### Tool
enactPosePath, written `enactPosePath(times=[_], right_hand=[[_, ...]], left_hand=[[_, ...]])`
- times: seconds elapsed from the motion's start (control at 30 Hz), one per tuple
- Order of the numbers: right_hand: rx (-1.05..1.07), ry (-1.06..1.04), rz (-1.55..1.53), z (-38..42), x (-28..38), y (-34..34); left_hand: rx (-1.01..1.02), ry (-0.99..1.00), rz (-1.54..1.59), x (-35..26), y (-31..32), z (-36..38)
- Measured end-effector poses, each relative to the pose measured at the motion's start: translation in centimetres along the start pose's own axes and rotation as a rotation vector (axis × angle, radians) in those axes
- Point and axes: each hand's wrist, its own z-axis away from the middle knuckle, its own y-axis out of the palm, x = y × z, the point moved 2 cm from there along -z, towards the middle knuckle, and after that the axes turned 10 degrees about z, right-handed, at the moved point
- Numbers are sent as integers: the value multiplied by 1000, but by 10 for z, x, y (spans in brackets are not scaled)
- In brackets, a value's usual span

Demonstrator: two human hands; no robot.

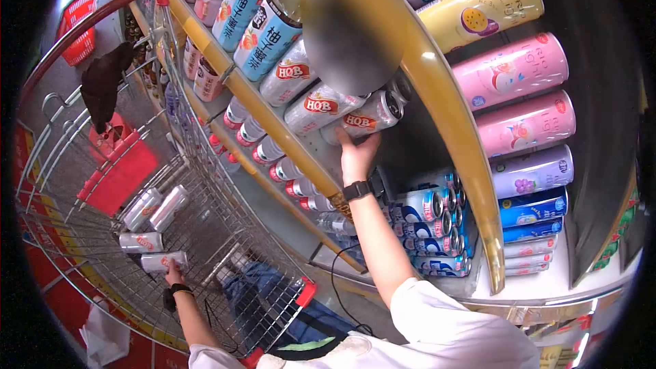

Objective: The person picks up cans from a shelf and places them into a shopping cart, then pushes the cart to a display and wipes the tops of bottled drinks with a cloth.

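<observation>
My right hand (pixel 359 156), with a black band on its wrist, is closed around a silver can (pixel 369 118) with a red HQB label on the shelf. Two similar HQB cans (pixel 318 106) lie to the left of it in this view. My left hand (pixel 175 276) reaches into the metal shopping cart (pixel 273 260) and grips a silver can (pixel 158 262) near its end. Close beside that one are a silver can with red print (pixel 141 242) and two more silver cans (pixel 169 207) inside the cart.
Blue-labelled bottles (pixel 270 37) stand on the shelf at the top. Yellow, pink (pixel 512 72) and purple cans line the right-hand shelf, with blue-and-white cans (pixel 430 232) below. The cart has a red child-seat panel (pixel 119 171) and a dark cloth (pixel 104 89). A red basket (pixel 76 26) is farther back.
</observation>
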Motion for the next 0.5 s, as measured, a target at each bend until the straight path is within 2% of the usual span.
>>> enactPosePath(times=[0.1,0.13,0.23,0.27,0.37,0.5], right_hand=[[15,48,-40,1,-1,-2],[40,70,-70,1,1,-5],[56,53,-139,-5,-9,-5],[55,28,-148,-7,-9,-4],[64,29,-103,-14,-18,-2],[62,59,-89,-14,-16,-1]], left_hand=[[-55,111,52,-27,36,55],[-4,161,35,-23,30,44],[-221,-4,-170,-17,15,19],[-148,128,-21,-5,9,1],[-165,-49,-98,-4,6,-3],[-180,-72,-53,-13,23,12]])
